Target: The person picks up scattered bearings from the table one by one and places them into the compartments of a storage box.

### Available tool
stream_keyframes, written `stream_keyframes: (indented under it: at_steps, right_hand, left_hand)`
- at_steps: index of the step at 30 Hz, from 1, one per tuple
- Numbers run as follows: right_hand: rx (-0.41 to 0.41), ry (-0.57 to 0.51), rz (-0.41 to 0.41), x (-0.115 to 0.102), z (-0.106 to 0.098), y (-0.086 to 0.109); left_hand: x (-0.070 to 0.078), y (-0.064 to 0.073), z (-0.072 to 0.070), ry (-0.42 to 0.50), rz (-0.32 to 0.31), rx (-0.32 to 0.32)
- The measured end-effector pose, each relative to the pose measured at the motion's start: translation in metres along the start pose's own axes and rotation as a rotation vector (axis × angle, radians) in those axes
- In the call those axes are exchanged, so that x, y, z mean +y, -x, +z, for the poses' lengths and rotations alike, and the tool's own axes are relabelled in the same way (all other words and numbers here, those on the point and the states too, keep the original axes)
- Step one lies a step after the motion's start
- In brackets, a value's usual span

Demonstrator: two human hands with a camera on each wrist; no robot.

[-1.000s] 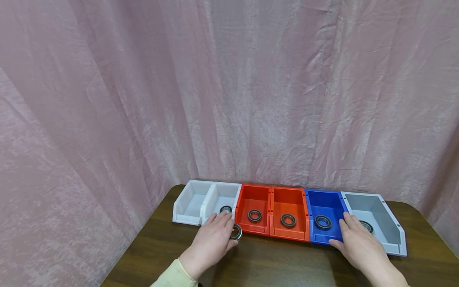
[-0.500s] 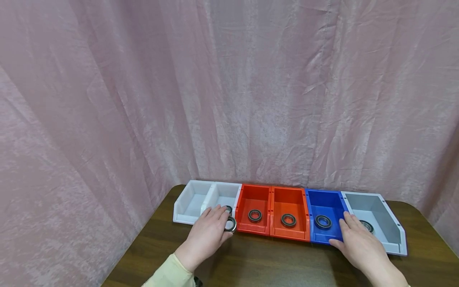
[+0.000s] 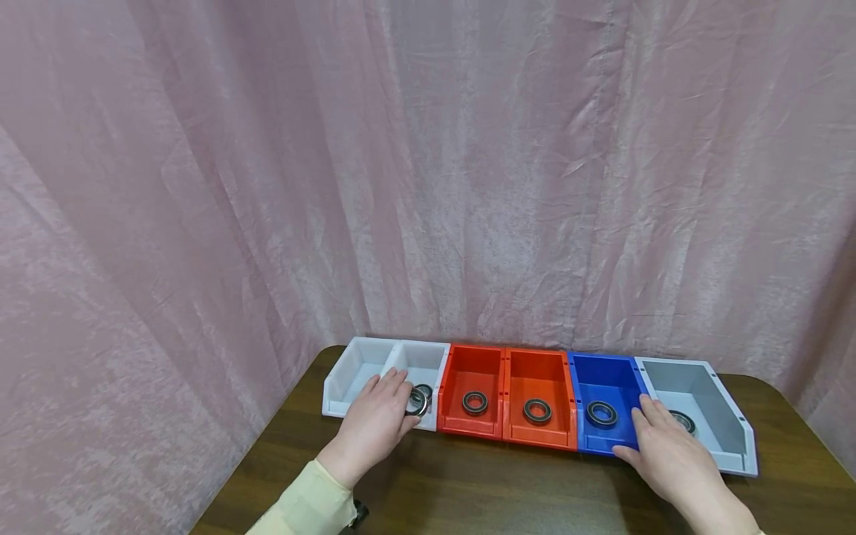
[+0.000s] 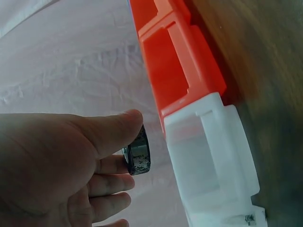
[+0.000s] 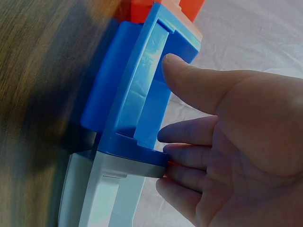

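Observation:
My left hand (image 3: 369,427) pinches a ball bearing (image 4: 140,155) between thumb and fingers, held on edge above the right-hand white bin (image 3: 423,354). Behind it, a second bearing (image 3: 428,389) lies inside that bin, partly hidden. My right hand (image 3: 672,449) has its fingers loosely extended at the wall between the blue bin (image 3: 605,367) and the grey bin (image 3: 702,394); nothing is in its grasp. A bearing (image 3: 602,425) lies flat in the blue bin, and another bearing (image 3: 692,426) in the grey one is partly covered by the right hand.
Two red bins, a left one (image 3: 475,357) and a right one (image 3: 537,362), stand mid-row, each with one bearing. Another white bin (image 3: 361,369) ends the row at left. The bins sit on a wooden table (image 3: 508,490) before a pink curtain (image 3: 468,186).
My left hand has moved left and slightly away from me, carrying the bearing from the white bin's front right corner to over the bin. The right hand has stayed put.

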State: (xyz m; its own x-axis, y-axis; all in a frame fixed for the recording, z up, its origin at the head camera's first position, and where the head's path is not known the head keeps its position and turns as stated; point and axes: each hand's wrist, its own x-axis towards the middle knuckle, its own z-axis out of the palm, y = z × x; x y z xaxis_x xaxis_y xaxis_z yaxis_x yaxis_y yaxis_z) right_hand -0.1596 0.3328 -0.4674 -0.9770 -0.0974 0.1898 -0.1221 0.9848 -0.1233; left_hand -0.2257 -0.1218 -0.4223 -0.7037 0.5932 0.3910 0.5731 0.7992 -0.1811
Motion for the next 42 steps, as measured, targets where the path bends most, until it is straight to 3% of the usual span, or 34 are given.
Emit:
stream_keyframes:
  at_steps: [20,42]
  right_hand:
    - [0.003,0.0,0.0,0.0,-0.001,0.001]
    - [0.001,0.005,0.002,-0.002,-0.002,0.0]
  left_hand:
    - [-0.022,-0.01,0.003,0.027,-0.074,-0.02]
    - [-0.053,-0.018,0.019,-0.012,-0.168,-0.03]
